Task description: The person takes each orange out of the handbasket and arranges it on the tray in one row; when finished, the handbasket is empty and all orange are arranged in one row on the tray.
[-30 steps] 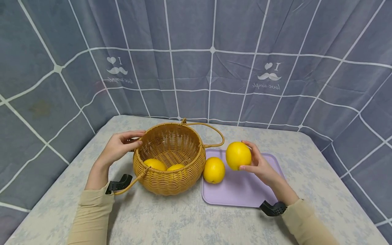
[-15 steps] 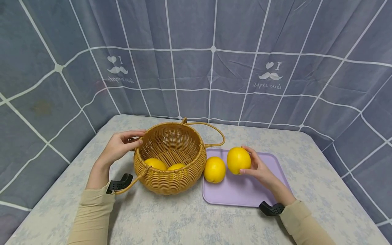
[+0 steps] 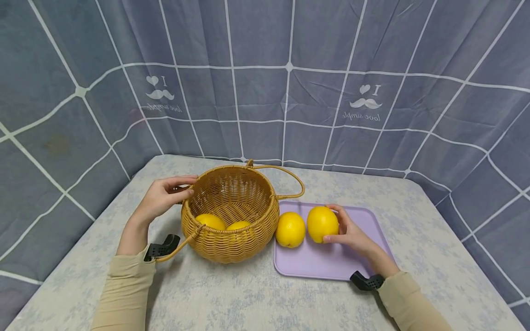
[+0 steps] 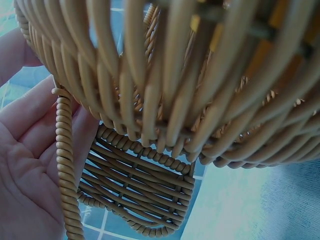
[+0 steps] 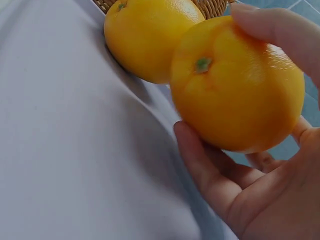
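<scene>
My right hand [image 3: 351, 235] grips a yellow orange [image 3: 322, 224], thumb on the near side and fingers round the far side, low over the lilac tray [image 3: 306, 267]. Its green stem end shows in the right wrist view, where the held orange [image 5: 237, 87] overlaps a second orange [image 5: 150, 37]. That second orange [image 3: 290, 230] sits at the tray's left end, beside the wicker basket [image 3: 229, 243]. At the basket's left rim, my left hand [image 3: 159, 201] holds on with thumb and fingers. Inside the basket lie two more oranges [image 3: 211, 222], partly hidden by the near wall.
One basket handle [image 3: 290, 172] leans out to the right behind the tray; the other handle [image 3: 178, 248] slants down by the left wrist. A patterned cloth [image 3: 232, 294] covers the table. Blue-grey checked curtains [image 3: 261, 96] enclose the back and sides.
My right hand has lowered the orange toward the tray, next to the other orange. The left hand and the basket have stayed in place.
</scene>
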`<control>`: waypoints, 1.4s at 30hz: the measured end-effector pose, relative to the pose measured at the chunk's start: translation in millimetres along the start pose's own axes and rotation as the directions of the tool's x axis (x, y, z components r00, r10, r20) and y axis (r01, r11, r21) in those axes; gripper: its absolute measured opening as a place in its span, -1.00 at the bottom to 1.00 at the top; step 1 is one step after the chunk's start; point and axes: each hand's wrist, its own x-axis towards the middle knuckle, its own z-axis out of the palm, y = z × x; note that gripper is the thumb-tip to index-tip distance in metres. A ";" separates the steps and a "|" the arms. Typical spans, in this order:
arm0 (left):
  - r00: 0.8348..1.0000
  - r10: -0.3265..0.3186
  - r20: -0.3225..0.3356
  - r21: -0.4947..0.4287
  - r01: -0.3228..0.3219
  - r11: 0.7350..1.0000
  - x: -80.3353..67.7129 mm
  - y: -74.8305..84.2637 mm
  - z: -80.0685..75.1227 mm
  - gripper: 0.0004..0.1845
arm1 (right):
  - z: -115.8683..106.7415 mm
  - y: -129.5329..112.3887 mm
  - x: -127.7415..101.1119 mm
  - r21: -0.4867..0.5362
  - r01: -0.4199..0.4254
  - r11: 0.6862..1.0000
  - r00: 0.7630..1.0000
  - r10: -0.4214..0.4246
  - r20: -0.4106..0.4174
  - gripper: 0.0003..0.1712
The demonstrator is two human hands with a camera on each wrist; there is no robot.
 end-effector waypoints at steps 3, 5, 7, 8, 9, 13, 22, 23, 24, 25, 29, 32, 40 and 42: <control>1.000 0.004 0.003 -0.008 -0.004 1.000 -0.1 -0.4 0.0 -0.64 | -0.5 2.1 -0.3 -0.040 -0.026 0.999 1.000 0.026 0.004 -0.03; 1.000 0.007 0.003 -0.012 -0.007 1.000 -0.3 -0.4 0.0 -0.64 | -0.8 3.3 -0.7 -0.061 -0.039 0.997 0.999 0.040 0.004 -0.02; 1.000 0.009 0.003 -0.012 -0.009 1.000 -0.4 -0.4 0.0 -0.64 | -1.0 4.1 -1.0 -0.082 -0.051 0.995 0.999 0.052 0.007 -0.04; 1.000 0.009 0.003 -0.011 -0.009 1.000 -0.5 -0.5 0.0 -0.64 | -1.0 4.3 -1.3 -0.091 -0.056 0.994 0.998 0.057 0.011 -0.04; 1.000 0.010 0.003 -0.010 -0.010 1.000 -0.5 -0.5 0.1 -0.65 | -0.9 4.3 -1.5 -0.101 -0.061 0.993 0.998 0.063 0.014 -0.05; 1.000 0.008 0.003 -0.007 -0.008 1.000 -0.4 -0.8 0.2 -0.64 | -0.4 4.1 -1.9 -0.139 -0.077 0.987 0.996 0.081 0.024 -0.07; 1.000 0.005 0.000 0.010 -0.005 1.000 0.1 -1.5 0.2 -0.64 | -1.8 2.3 -3.1 -0.207 -0.117 0.971 0.992 0.124 0.021 -0.10; 1.000 0.007 0.000 0.010 -0.007 1.000 0.1 -1.7 0.1 -0.65 | -1.6 1.8 -3.3 -0.208 -0.121 0.971 0.992 0.128 0.022 -0.10; 1.000 0.008 0.000 0.010 -0.008 1.000 0.0 -1.8 0.0 -0.65 | -1.5 1.5 -3.6 -0.208 -0.124 0.970 0.991 0.131 0.022 -0.10; 1.000 0.009 0.000 0.010 -0.009 1.000 0.0 -1.9 0.0 -0.65 | -1.4 1.3 -3.7 -0.211 -0.121 0.970 0.991 0.129 0.025 -0.10; 1.000 0.012 0.001 0.006 -0.012 1.000 -0.1 -1.7 0.1 -0.65 | -0.5 1.9 -3.7 -0.225 -0.110 0.968 0.993 0.117 0.020 -0.10; 1.000 0.015 0.001 0.005 -0.015 1.000 -0.1 -1.3 0.2 -0.65 | 0.2 2.8 -3.6 -0.236 -0.094 0.967 0.995 0.102 0.019 -0.10; 1.000 0.013 0.000 -0.003 -0.013 1.000 -0.4 -1.0 0.4 -0.64 | 2.0 3.2 -3.6 -0.274 -0.042 0.961 0.999 0.050 0.021 -0.10; 1.000 0.012 -0.001 0.000 -0.012 1.000 -0.4 -0.9 0.5 -0.65 | 2.2 3.2 -3.8 -0.288 -0.033 0.957 0.999 0.042 0.023 -0.10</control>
